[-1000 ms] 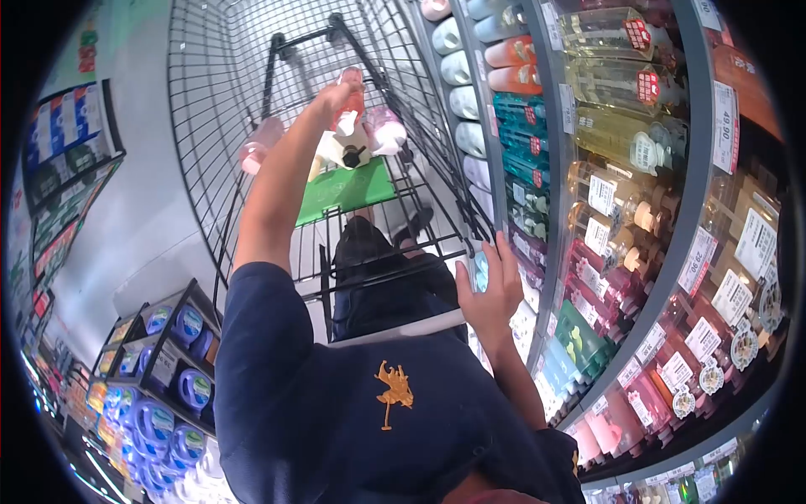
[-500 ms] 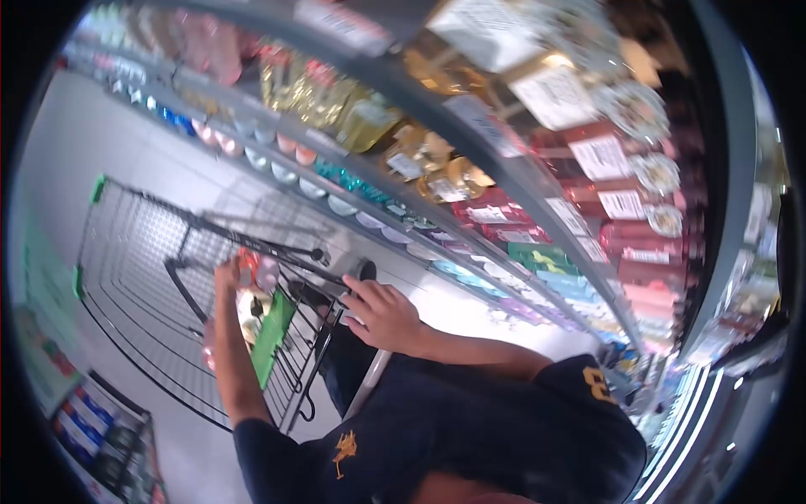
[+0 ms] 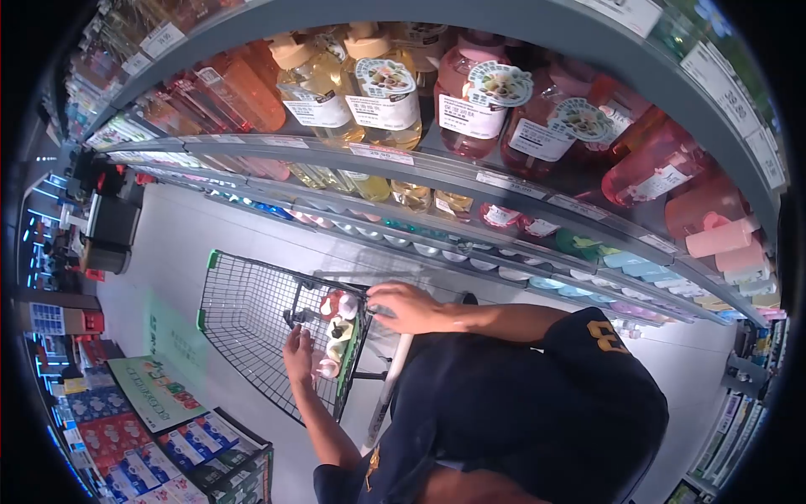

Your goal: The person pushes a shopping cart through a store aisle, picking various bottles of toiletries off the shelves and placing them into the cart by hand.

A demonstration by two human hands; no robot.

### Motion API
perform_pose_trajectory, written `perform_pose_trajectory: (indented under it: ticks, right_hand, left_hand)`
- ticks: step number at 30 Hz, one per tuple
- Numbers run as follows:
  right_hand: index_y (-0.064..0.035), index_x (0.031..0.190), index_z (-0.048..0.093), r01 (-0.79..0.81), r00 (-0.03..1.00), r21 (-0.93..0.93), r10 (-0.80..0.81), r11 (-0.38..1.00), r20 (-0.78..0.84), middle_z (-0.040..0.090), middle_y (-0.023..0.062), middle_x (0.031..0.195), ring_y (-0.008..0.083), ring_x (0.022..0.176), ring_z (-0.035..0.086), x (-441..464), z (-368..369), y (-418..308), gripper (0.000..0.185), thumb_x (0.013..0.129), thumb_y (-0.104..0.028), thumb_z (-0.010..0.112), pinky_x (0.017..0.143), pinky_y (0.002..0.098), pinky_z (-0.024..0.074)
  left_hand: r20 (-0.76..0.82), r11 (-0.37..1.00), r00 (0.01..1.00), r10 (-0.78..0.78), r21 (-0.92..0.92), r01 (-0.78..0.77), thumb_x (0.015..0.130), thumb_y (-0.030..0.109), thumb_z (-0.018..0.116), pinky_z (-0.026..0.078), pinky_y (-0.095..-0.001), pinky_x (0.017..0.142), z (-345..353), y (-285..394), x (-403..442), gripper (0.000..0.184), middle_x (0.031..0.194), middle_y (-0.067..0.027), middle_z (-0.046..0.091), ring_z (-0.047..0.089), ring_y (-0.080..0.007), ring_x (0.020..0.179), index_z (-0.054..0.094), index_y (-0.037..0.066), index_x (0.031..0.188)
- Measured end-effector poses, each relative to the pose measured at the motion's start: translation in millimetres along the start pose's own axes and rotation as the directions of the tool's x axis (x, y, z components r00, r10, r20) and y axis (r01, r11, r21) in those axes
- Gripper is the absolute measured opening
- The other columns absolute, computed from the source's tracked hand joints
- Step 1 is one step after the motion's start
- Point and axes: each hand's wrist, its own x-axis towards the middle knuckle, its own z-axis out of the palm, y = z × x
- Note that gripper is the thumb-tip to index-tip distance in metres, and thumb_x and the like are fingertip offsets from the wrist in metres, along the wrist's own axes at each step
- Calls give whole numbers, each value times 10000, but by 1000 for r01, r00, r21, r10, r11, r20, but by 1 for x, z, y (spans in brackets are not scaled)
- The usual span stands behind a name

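A wire shopping cart (image 3: 252, 315) with green corners stands in front of me. My left hand (image 3: 299, 354) is over its basket, fingers apart and seemingly holding nothing. Beside it, near the cart's rear, lie several items: a red-and-white one (image 3: 331, 302), a pale yellowish one (image 3: 339, 329) and a pinkish one (image 3: 328, 368). Their kinds are too small to make out. My right hand (image 3: 409, 308) rests at the cart's rear edge, fingers stretched out over it. The cart's light handle bar (image 3: 388, 391) runs below that hand.
Curved shelves along the far side hold yellow pump bottles (image 3: 382, 97), pink bottles (image 3: 470, 105) and price tags (image 3: 382, 153). Boxed goods (image 3: 197, 441) and a green promotional board (image 3: 155, 391) stand at lower left. Pale floor (image 3: 172, 244) lies beyond the cart.
The view has turned and steadied, bringing the shelf bottles across the top. My left hand has shifted away from the items at the cart's rear. My right hand stays near the rear edge.
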Motion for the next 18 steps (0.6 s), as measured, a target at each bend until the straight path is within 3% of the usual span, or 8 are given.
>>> perform_pose_trajectory:
  ticks: [3, 5, 6, 8, 10, 12, 14, 18]
  right_hand:
    - [-43, 1183, 726, 296, 819, -209, -361, 932, -447, 648, 126, 1364, 306, 1217, 661, 1, -83, -44, 309, 883, -110, 762, 1024, 415, 551]
    - [17, 1185, 715, 229, 489, -581, -608, 781, -625, 630, 183, 1354, 312, 1150, 676, 4, -168, -97, 351, 851, -68, 783, 896, 376, 593]
    - [25, 1248, 675, 175, 342, -578, -599, 797, -724, 603, 211, 1369, 267, 1059, 685, 7, -195, -102, 427, 845, -54, 790, 708, 318, 603]
    - [51, 1330, 592, 182, 159, -523, -550, 832, -820, 593, 248, 1323, 232, 936, 676, 9, -240, -132, 527, 856, -60, 793, 573, 277, 566]
    - [86, 1363, 516, -35, 201, -540, -524, 841, -828, 591, 272, 1271, 248, 865, 678, 16, -264, -131, 609, 863, -102, 807, 556, 265, 560]
    - [116, 1322, 517, -48, 253, -544, -516, 838, -818, 634, 293, 1109, 329, 841, 688, 23, -275, -124, 621, 884, -217, 805, 624, 381, 580]
    - [111, 1315, 520, -257, 368, -497, -392, 829, -843, 663, 289, 944, 426, 847, 676, 32, -275, -117, 663, 909, -350, 772, 736, 508, 552]
    - [109, 1020, 624, -341, 390, -491, -354, 802, -850, 669, 298, 862, 482, 854, 660, 40, -280, -103, 587, 903, -449, 764, 814, 552, 514]
  left_hand:
    - [10, 995, 999, 50, -89, -49, 1015, 234, 675, 536, -314, 862, 4, 8, -20, 578, 1173, -139, 700, 661, -199, 1002, 496, -63, 1477]
    - [8, 998, 999, 46, -48, -46, 1014, 238, 676, 532, -309, 849, 14, 16, -33, 573, 1164, -129, 699, 656, -185, 995, 504, -61, 1471]
    - [13, 999, 999, 39, -13, -39, 1013, 242, 676, 529, -304, 835, 15, 18, -38, 568, 1154, -120, 698, 651, -171, 988, 512, -59, 1466]
    - [49, 998, 996, 69, 5, -70, 1010, 254, 679, 500, -278, 774, 16, 4, -30, 551, 1026, -57, 692, 629, -123, 906, 539, -49, 1448]
    - [39, 997, 996, 76, 29, -78, 1013, 248, 674, 502, -277, 773, 24, 11, -33, 543, 1000, -49, 694, 628, -119, 892, 538, -43, 1451]
    - [44, 994, 994, 105, 37, -107, 1018, 248, 671, 502, -277, 775, 30, 20, -36, 540, 1025, -60, 700, 631, -121, 905, 537, -40, 1454]
    - [50, 990, 990, 132, 40, -134, 1022, 248, 668, 503, -276, 777, 37, 28, -40, 537, 1050, -71, 706, 635, -123, 919, 535, -38, 1456]
    - [31, 989, 989, 145, -5, -145, 1028, 255, 671, 529, -302, 858, 44, 21, -41, 557, 1185, -146, 716, 669, -182, 1040, 515, -47, 1469]
